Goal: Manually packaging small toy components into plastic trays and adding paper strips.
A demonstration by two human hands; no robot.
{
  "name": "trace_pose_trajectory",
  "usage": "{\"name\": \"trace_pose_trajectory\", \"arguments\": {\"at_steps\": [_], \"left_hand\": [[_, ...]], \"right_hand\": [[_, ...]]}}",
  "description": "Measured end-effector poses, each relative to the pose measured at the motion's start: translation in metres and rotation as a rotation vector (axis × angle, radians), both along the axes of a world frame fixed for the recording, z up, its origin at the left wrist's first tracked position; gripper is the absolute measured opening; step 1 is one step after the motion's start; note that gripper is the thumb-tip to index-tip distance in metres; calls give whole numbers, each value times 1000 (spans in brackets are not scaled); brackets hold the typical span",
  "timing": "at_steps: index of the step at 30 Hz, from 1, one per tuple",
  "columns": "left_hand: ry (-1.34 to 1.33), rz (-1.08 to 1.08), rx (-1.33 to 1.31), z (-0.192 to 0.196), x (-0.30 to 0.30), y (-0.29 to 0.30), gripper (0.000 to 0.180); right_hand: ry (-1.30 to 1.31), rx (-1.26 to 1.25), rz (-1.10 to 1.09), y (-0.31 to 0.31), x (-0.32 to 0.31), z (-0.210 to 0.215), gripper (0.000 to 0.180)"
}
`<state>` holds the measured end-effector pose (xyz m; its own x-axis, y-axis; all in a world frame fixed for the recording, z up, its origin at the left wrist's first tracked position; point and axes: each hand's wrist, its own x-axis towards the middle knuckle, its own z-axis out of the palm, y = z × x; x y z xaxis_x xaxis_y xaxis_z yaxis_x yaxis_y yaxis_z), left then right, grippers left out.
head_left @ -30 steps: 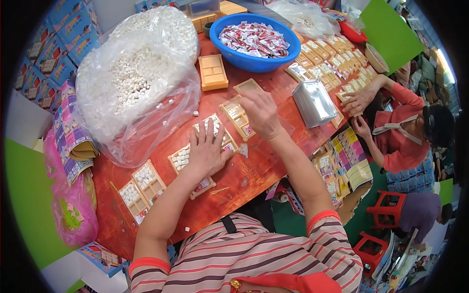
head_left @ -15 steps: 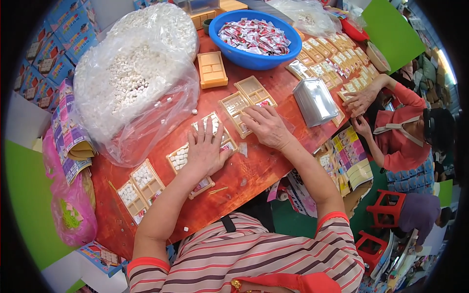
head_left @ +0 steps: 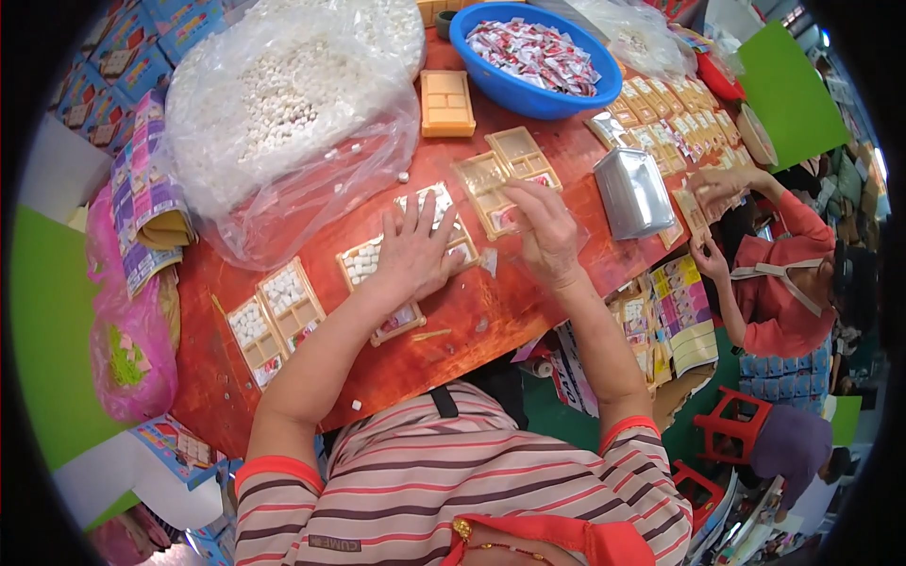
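My left hand (head_left: pixel 415 245) lies spread flat over beige divided trays (head_left: pixel 347 261) filled partly with small white cube-like pieces (head_left: pixel 363 261). My right hand (head_left: pixel 549 231) is bent at the fingers, thumb and fingertips close together, beside another pair of beige trays (head_left: pixel 516 143). Whatever is between those fingertips, if anything, is too small to make out. That pair has bare compartments and small red-and-white packets (head_left: pixel 540 178) in some of them. To the left stands one more pair of trays (head_left: pixel 304 314) with white pieces and packets.
A big clear bag of white pieces (head_left: pixel 274 123) covers the back left. Behind are a stack of beige trays (head_left: pixel 446 102) and a blue basin (head_left: pixel 547 106) of packets. A silver metal tin (head_left: pixel 634 193) stands right, near a co-worker's hands (head_left: pixel 722 189) and several filled trays.
My right hand has lifted from the tray and its fingers have drawn together. My left hand stays spread on its trays. The whole view has shifted. The co-worker's hands now hold a tray.
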<state>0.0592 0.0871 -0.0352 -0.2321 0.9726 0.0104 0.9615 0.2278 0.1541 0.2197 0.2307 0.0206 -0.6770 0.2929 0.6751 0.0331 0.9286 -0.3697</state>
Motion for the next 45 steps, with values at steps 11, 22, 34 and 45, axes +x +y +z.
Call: {"name": "trace_pose_trajectory", "arguments": {"at_steps": [11, 22, 34, 45], "left_hand": [[28, -67, 33, 4, -11, 1, 65], [-128, -37, 44, 15, -14, -3, 58], [-318, -15, 374, 41, -45, -39, 51], [-606, 256, 436, 66, -24, -127, 48]], "right_hand": [[107, 46, -486, -5, 92, -13, 24], [-314, 173, -579, 8, 141, -53, 42], [-401, -39, -559, 17, 141, -49, 62], [-442, -273, -373, 33, 158, -49, 74]]}}
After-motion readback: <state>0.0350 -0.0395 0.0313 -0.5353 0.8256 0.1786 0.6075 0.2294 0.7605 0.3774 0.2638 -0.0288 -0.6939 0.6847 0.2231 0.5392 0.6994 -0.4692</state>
